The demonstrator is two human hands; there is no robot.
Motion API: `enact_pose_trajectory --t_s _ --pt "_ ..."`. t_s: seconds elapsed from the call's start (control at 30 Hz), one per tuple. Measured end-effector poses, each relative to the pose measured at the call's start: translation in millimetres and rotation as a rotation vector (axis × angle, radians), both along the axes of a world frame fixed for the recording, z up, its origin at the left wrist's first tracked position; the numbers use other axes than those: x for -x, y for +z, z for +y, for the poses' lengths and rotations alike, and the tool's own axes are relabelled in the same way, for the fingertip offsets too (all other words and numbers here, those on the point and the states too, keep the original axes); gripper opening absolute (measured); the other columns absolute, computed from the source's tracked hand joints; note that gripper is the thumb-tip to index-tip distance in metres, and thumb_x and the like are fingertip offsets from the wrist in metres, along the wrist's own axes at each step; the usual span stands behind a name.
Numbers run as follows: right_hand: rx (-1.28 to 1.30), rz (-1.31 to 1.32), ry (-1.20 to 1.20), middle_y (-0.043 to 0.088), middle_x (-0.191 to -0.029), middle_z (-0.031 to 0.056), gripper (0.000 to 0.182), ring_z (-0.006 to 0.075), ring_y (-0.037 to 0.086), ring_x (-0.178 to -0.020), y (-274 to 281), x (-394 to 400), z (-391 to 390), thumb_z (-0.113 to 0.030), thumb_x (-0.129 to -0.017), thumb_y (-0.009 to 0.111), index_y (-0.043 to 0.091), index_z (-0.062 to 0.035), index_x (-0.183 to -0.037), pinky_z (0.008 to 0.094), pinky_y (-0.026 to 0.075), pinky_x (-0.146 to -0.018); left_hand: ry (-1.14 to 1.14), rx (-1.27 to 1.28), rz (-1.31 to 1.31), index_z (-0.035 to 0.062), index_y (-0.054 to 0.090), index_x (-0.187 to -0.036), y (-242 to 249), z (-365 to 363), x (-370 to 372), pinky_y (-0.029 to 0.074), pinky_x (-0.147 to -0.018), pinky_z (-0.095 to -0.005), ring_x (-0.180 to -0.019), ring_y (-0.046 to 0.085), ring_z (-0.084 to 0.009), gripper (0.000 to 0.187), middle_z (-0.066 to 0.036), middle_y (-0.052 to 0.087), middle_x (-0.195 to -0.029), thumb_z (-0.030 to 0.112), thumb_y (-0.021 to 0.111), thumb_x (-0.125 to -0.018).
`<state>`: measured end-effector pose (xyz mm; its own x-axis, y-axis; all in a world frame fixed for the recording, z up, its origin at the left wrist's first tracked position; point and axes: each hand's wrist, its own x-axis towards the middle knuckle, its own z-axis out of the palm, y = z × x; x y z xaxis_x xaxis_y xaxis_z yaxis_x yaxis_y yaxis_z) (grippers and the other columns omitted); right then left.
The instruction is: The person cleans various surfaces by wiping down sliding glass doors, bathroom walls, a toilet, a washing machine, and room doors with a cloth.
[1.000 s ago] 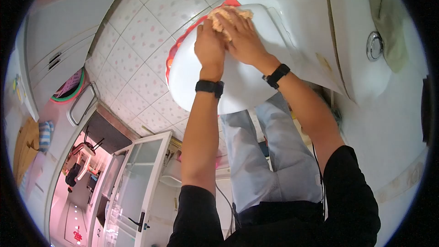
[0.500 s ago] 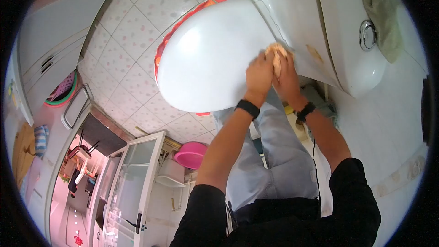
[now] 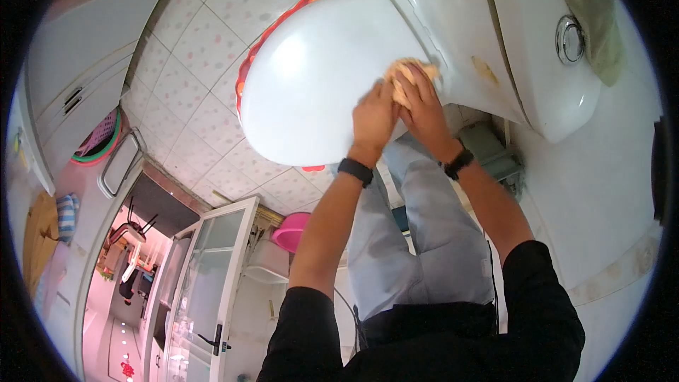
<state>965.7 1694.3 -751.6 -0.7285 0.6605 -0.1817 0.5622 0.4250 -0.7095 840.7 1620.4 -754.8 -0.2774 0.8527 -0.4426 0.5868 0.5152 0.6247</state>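
Observation:
A peach-orange cloth (image 3: 400,67) lies bunched on the white toilet lid (image 3: 311,78), close to the hinge end. My right hand (image 3: 426,114) is closed over the cloth and presses it onto the lid. Right beside it, my left hand (image 3: 375,119) has its fingers curled at the cloth's near edge; its fingertips are partly hidden. Both wrists wear dark bands. Behind the hinge is the white toilet body (image 3: 460,42) with a brownish mark (image 3: 485,69) on it, and a chrome flush button (image 3: 570,39) sits on the tank.
A red patterned edging (image 3: 244,71) shows around the bowl under the lid. A pink basin (image 3: 290,232) stands near the open glazed door (image 3: 212,262). A greenish-grey bin-like container (image 3: 489,150) is beside the toilet. A light towel (image 3: 594,21) hangs over the tank. Farther off, a person (image 3: 127,286) is partly visible through the doorway.
Both hands and the cloth have shifted left across the lid, away from the hinge. The whole view has also moved slightly.

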Motion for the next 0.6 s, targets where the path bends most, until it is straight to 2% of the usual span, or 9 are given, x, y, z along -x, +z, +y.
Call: enact_pose_trajectory --t_s 0.13,0.23,0.33,0.47,0.53,0.6 --pt "-0.043 -0.006 -0.011 0.035 -0.145 0.0169 0.069 0.0373 0.032 -0.137 1 41 3 -0.003 -0.074 0.064 0.043 -0.008 -0.14 0.0487 0.029 -0.111 0.105 -0.078 -0.018 0.0047 0.051 -0.103 11 10 35 0.051 -0.07 -0.0454 -0.085 0.061 -0.0372 0.023 -0.016 0.058 -0.102 0.01 0.061 -0.083" --pt "-0.073 -0.082 0.013 0.035 -0.145 0.0178 0.07 0.0366 0.031 -0.138 -1 43 -18 -0.007 -0.076 0.066 0.042 -0.0089 -0.142 0.0498 0.03 -0.11 0.159 -0.002 -0.05 0.0042 0.049 -0.1 16 -9 34 0.05 -0.07 -0.0458 -0.086 0.06 -0.0384 0.021 -0.015 0.057 -0.101 0.008 0.06 -0.082" --pt "-0.031 -0.128 0.077 0.035 -0.146 0.0189 0.071 0.0359 0.03 -0.14 9 31 -55 -0.01 -0.077 0.067 0.04 -0.0086 -0.144 0.0492 0.03 -0.111 0.145 0.045 -0.025 0.0041 0.049 -0.103 13 -54 20 0.05 -0.07 -0.0466 -0.089 0.059 -0.0391 0.024 -0.015 0.057 -0.103 0.008 0.06 -0.082" --pt "0.021 -0.172 0.268 0.034 -0.149 0.0147 0.068 0.0309 0.03 -0.141 7 23 -109 -0.012 -0.081 0.063 0.039 -0.0088 -0.145 0.0469 0.03 -0.112 0.197 0.031 -0.041 0.004 0.049 -0.105 22 -123 11 0.049 -0.069 -0.0472 -0.09 0.059 -0.0403 0.025 -0.016 0.058 -0.104 0.009 0.06 -0.083" --pt "0.017 -0.163 0.348 0.033 -0.15 0.0107 0.065 0.027 0.03 -0.141 3 33 -130 -0.013 -0.083 0.06 0.039 -0.009 -0.145 0.0451 0.03 -0.113 0.238 0.085 0.006 0.0042 0.049 -0.106 19 -153 15 0.049 -0.069 -0.0478 -0.091 0.059 -0.0406 0.025 -0.017 0.058 -0.104 0.01 0.06 -0.084" --pt "-0.019 -0.057 0.383 0.037 -0.149 0.0103 0.061 0.0247 0.034 -0.139 3 53 -136 -0.013 -0.084 0.058 0.042 -0.0088 -0.142 0.043 0.031 -0.112 0.298 0.161 0.073 0.0053 0.049 -0.105 19 -174 25 0.048 -0.069 -0.049 -0.09 0.059 -0.0414 0.021 -0.017 0.059 -0.101 0.012 0.058 -0.086"
